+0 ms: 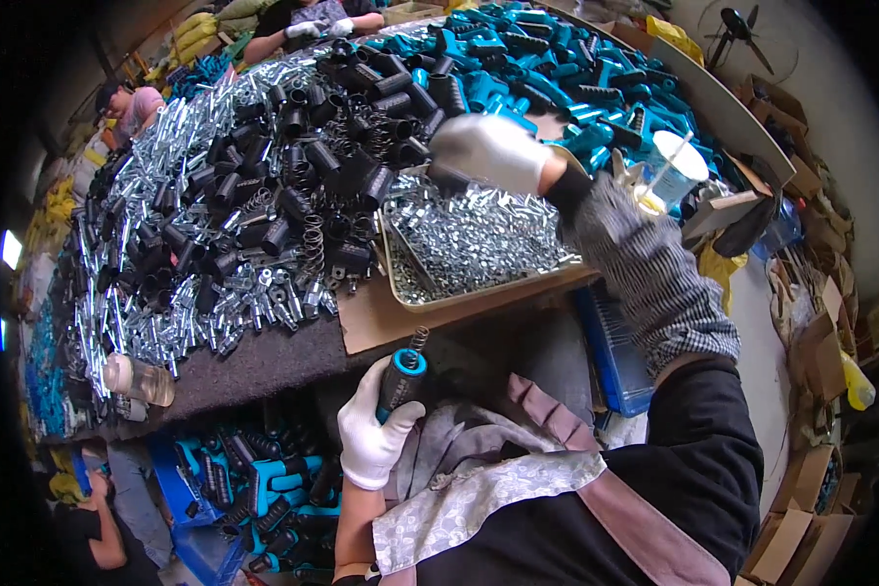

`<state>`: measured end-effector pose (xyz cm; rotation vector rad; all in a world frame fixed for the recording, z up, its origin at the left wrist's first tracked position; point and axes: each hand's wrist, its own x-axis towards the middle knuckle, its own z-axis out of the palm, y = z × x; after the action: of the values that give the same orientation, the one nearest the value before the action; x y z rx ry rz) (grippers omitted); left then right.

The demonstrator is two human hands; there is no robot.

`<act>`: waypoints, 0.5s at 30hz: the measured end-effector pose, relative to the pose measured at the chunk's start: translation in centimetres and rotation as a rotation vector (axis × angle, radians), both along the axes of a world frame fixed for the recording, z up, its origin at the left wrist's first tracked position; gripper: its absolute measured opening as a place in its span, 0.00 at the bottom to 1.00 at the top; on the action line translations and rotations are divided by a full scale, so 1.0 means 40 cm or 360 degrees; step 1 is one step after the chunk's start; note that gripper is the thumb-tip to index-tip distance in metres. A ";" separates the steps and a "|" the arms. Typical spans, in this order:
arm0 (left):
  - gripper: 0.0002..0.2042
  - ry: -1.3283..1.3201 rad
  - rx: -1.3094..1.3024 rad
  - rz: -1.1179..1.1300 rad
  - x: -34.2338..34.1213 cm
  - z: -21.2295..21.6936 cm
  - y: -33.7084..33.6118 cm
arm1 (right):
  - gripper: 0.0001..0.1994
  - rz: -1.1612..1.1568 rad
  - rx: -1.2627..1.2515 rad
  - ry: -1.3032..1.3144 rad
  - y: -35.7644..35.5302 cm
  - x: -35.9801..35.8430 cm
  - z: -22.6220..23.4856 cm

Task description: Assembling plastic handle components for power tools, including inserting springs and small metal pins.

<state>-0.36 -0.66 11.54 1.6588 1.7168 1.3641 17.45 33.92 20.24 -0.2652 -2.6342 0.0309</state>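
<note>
Black ribbed handle with blue collar and spring (401,376), upright, gripped in gloved left hand (373,430), near. Gloved right hand (488,151) far, curled over metal tray of small silvery parts (479,239); closure unclear. Black sleeves (293,166) heaped left.

Heaped black sleeves (293,186) and steel parts (156,293) are crowding the table (264,366); only its near dark strip is lying passable beside the tray (459,298).

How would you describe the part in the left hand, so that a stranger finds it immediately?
Start at the metal tray of small silver pieces on the table edge, then look straight below it. There the white-gloved left hand grips a black handle. Unlike the loose black sleeves piled above, it has a blue ring and a spring sticking out.
</note>
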 end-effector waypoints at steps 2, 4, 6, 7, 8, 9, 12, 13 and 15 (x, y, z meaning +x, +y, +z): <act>0.32 0.0029 0.0010 -0.0025 0.001 0.005 0.015 | 0.15 -0.1038 0.0093 0.0029 0.186 0.029 -0.004; 0.32 0.0011 0.0027 -0.0012 -0.008 -0.008 0.015 | 0.13 -0.1556 -0.0020 -0.0168 0.353 0.088 -0.064; 0.32 -0.0030 0.0033 -0.0066 -0.012 -0.018 0.026 | 0.21 -0.1755 -0.0079 -0.0103 0.498 0.208 -0.134; 0.32 -0.0011 -0.0037 0.0090 -0.037 -0.046 -0.016 | 0.26 -0.1509 -0.0328 -0.0503 0.406 0.054 -0.111; 0.32 -0.0011 -0.0037 0.0082 -0.037 -0.055 -0.014 | 0.26 -0.1478 -0.0438 -0.0647 0.426 0.067 -0.105; 0.32 -0.0011 -0.0065 0.0093 -0.038 -0.056 -0.017 | 0.26 -0.1505 -0.0438 -0.0632 0.390 0.041 -0.095; 0.32 -0.0016 -0.0139 0.0000 -0.029 -0.034 -0.003 | 0.23 -0.1470 -0.0213 -0.0323 0.363 0.067 -0.085; 0.32 -0.0007 -0.0108 -0.0018 -0.026 -0.031 0.002 | 0.23 -0.1290 -0.0194 0.0013 0.361 0.086 -0.078; 0.31 -0.0007 -0.0110 -0.0007 -0.028 -0.034 0.003 | 0.23 -0.1151 -0.0030 0.0487 0.292 0.058 -0.042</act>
<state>-1.48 -0.55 10.19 1.6204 1.7364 1.2907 19.79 45.61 18.56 -1.1022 -2.1023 -0.1341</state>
